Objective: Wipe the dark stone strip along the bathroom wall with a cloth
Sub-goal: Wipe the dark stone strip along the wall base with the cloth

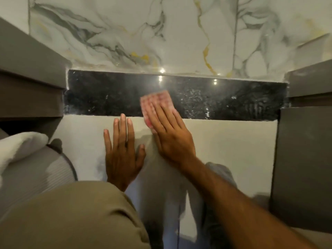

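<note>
so, head view only, looking fwd and down at a wall.
surroundings: white marble wall (161, 33) w/ grey and gold veins above; pale plain panel (224, 150) below; dark grey cabinet faces left (30, 83) and right (305, 150) box the strip in at both ends.
also nearby: white towel (16, 146) at lower left, lying on a grey ribbed surface (41, 178).
in the way: nothing lies on the strip but the cloth; light glints and pale specks show on it.
dark stone strip (107, 97): runs horizontally between marble and pale panel, cabinet to cabinet.
cloth (156, 101): pink-and-white check, flat on the strip near its middle, lower edge hanging onto the pale panel.
right hand (170, 135): palm down, fingers spread flat over the cloth, pressing it to the strip; not clenched, forearm bare, coming in from lower right.
left hand (124, 153): holds nothing, flat and spread on the pale panel just left of the right hand, fingertips reaching the strip's lower edge; olive sleeve (71, 216) behind it.
</note>
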